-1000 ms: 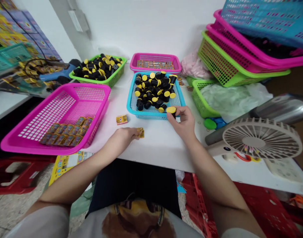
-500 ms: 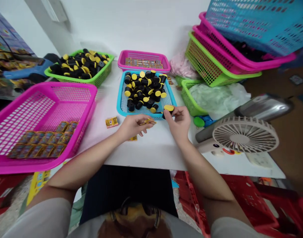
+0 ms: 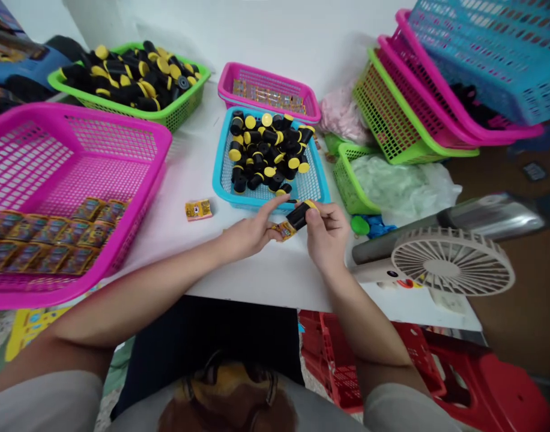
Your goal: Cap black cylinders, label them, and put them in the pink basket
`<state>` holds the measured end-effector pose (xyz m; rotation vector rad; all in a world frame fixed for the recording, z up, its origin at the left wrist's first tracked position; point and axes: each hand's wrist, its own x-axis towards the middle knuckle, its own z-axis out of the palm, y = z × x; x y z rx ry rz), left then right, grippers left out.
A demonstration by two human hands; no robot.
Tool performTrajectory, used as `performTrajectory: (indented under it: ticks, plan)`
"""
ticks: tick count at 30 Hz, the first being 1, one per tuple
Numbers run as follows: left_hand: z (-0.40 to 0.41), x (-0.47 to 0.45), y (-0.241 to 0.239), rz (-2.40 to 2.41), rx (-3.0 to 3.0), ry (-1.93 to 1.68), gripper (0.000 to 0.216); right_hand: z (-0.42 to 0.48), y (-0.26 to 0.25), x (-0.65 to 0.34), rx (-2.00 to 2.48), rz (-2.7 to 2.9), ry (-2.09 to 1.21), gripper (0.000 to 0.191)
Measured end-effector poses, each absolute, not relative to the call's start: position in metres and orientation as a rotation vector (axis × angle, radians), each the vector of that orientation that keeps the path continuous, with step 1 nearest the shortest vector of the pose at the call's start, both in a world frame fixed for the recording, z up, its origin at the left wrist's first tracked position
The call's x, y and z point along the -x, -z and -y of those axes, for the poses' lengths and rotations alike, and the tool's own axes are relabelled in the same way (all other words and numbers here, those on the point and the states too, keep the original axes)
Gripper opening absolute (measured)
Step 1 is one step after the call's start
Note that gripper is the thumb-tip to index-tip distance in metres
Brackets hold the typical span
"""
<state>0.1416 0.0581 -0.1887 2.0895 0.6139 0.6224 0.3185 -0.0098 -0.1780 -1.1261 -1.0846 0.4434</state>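
Observation:
In my right hand (image 3: 328,235) is a black cylinder with a yellow cap (image 3: 298,215), tilted, its black end pointing left. My left hand (image 3: 252,233) pinches a small printed yellow piece (image 3: 284,230) against that black end, with the index finger raised. Whether the piece fits over the cylinder or only touches it, I cannot tell. Just beyond both hands stands a blue basket (image 3: 221,180) of similar black and yellow cylinders (image 3: 270,150). Another printed yellow piece (image 3: 198,209) lies on the white table to the left.
A pink basket (image 3: 135,144) at left holds rows of wrapped pieces (image 3: 54,240). Behind it stands a green basket (image 3: 185,102) of cylinders. A pink tray (image 3: 302,90) is at the back. To the right are a small fan (image 3: 450,264), a metal tube (image 3: 482,219) and stacked baskets (image 3: 419,144).
My hands have come together, bringing the printed piece against the cylinder. The cylinder has turned from upright to tilted. The camera view has shifted.

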Motion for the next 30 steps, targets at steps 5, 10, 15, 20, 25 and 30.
performTrajectory:
  ticks: [5, 10, 15, 20, 25, 30]
  plan:
    - [-0.06, -0.14, 0.187, -0.625, -2.015, -0.723, 0.073, 0.008, 0.173, -0.316, 1.218, 1.112, -0.426, 0.053]
    - [-0.063, -0.139, 0.189, -0.498, -1.926, -0.878, 0.076, 0.01, 0.177, -0.317, 1.15, 1.241, -0.327, 0.043]
    - [-0.06, -0.139, 0.188, -0.271, -1.728, -0.853, 0.102, 0.012, 0.176, -0.325, 1.054, 1.454, -0.39, 0.038]
    - [-0.057, -0.136, 0.181, -0.259, -1.639, -0.789, 0.108, 0.009, 0.173, -0.332, 0.982, 1.696, -0.416, 0.02]
    - [-0.058, -0.135, 0.18, -0.277, -1.635, -0.8, 0.11, 0.008, 0.172, -0.328, 0.987, 1.7, -0.348, 0.02]
    - [-0.056, -0.136, 0.188, -0.418, -1.81, -0.96, 0.093, 0.01, 0.175, -0.316, 1.132, 1.516, -0.186, 0.035]
